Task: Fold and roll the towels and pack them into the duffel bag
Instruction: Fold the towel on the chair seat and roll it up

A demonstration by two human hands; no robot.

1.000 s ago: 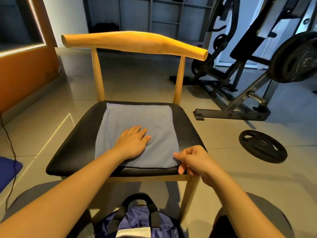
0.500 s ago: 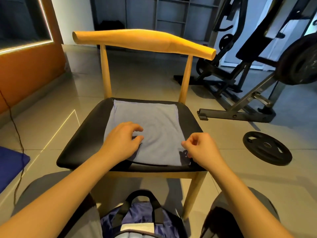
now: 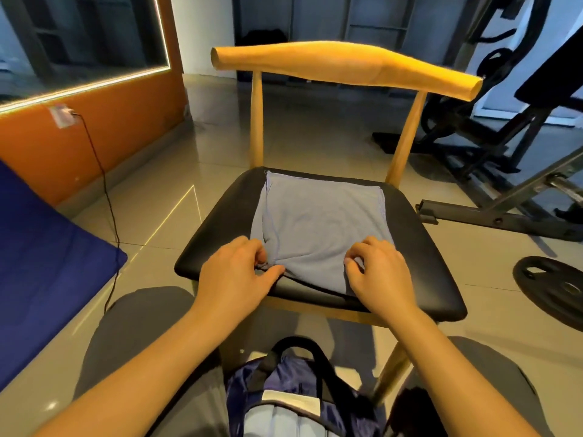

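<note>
Head view: the grey towel (image 3: 318, 222) lies on the chair seat (image 3: 421, 247), near corners pinched by the left grip (image 3: 233, 279) and right grip (image 3: 378, 272), duffel bag (image 3: 293, 386) on the floor (image 3: 151, 203) before the chair.

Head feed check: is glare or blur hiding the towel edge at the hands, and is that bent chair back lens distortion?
Head view: the towel is evenly lit and sharp, its near edge readable between the left hand and right hand. Head view: glare sits on the LED strip and its streak on the floor tiles. Head view: wide-angle bowing probably adds curve to the chair backrest.
</note>
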